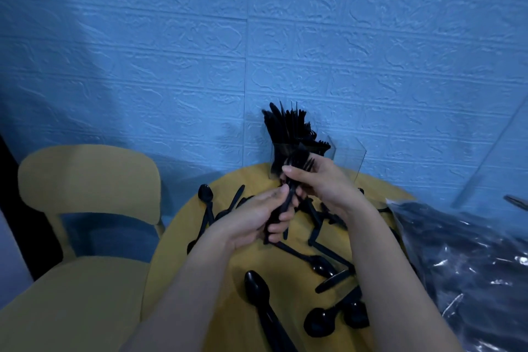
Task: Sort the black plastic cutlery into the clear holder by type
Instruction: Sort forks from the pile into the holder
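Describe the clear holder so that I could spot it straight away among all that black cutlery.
Start at the round yellow table and look to its far edge, against the blue wall. The clear holder stands there, just behind the person's right hand. It is the only upright see-through thing, with black cutlery sticking up from its left part, while the loose pieces lie flat.
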A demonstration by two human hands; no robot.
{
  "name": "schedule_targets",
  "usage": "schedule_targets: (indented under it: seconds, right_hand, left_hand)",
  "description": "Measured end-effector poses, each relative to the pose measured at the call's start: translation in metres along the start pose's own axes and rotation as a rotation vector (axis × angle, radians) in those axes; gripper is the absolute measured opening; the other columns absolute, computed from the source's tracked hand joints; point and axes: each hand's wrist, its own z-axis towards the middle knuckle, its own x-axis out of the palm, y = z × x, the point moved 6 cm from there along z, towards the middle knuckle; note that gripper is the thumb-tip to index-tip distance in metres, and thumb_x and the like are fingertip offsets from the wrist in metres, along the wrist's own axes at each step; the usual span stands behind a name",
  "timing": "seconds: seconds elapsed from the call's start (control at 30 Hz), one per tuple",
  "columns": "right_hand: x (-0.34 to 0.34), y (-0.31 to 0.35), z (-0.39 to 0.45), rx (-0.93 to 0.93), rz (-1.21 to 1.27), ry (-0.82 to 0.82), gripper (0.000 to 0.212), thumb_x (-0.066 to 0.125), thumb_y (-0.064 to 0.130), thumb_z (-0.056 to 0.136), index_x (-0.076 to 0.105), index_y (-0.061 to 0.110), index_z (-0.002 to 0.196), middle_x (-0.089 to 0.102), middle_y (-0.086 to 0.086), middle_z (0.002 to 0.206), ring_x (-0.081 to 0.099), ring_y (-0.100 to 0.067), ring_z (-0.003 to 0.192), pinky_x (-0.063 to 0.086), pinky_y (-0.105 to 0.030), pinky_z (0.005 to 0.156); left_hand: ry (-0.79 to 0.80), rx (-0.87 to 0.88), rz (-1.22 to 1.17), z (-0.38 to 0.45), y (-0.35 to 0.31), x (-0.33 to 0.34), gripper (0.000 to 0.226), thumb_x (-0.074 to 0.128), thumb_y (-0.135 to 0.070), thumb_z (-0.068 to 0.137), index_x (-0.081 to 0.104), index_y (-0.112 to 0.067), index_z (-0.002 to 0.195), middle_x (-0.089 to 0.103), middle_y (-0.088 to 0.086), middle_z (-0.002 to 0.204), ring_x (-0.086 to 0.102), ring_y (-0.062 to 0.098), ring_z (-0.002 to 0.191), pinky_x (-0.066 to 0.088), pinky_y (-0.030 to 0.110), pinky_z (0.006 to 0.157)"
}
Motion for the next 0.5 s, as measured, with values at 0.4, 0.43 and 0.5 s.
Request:
schedule_targets:
  seconds: [0.4,0.43,0.5]
  right_hand:
    - [-0.15,0.06,0.042,-0.185,-0.157,-0.606,0.008,0.062,0.01,0.09,0.057,0.004,0.094,0.066,-0.007,0.079,0.053,-0.007,0.042,0.048,-0.021,0.051]
    - [-0.157,0.062,0.048,-0.203,-0.193,-0.621,0.009,0.062,0.011,0.09,0.057,0.005,0.095,0.066,-0.006,0.08,0.054,-0.006,0.043,0.048,-0.02,0.053]
    - [-0.161,0.065,0.062,-0.23,-0.292,-0.6,0.009,0.062,0.013,0.091,0.057,0.006,0.096,0.066,-0.006,0.081,0.056,-0.003,0.045,0.046,-0.015,0.052]
  left_hand:
    - [-0.485,0.236,0.863,0.095,-0.059,-0.02,0.031,0.035,-0.017,0.102,0.054,-0.013,0.126,0.056,0.001,0.124,0.05,0.015,0.117,0.037,0.021,0.093]
    - [-0.496,0.25,0.948,0.103,-0.058,-0.021,0.032,0.035,-0.015,0.102,0.054,-0.012,0.128,0.053,0.003,0.128,0.048,0.016,0.12,0.034,0.02,0.095]
    - [-0.48,0.254,1.1,0.117,-0.053,-0.02,0.035,0.034,-0.013,0.102,0.051,-0.011,0.132,0.048,0.003,0.133,0.043,0.017,0.125,0.033,0.021,0.099]
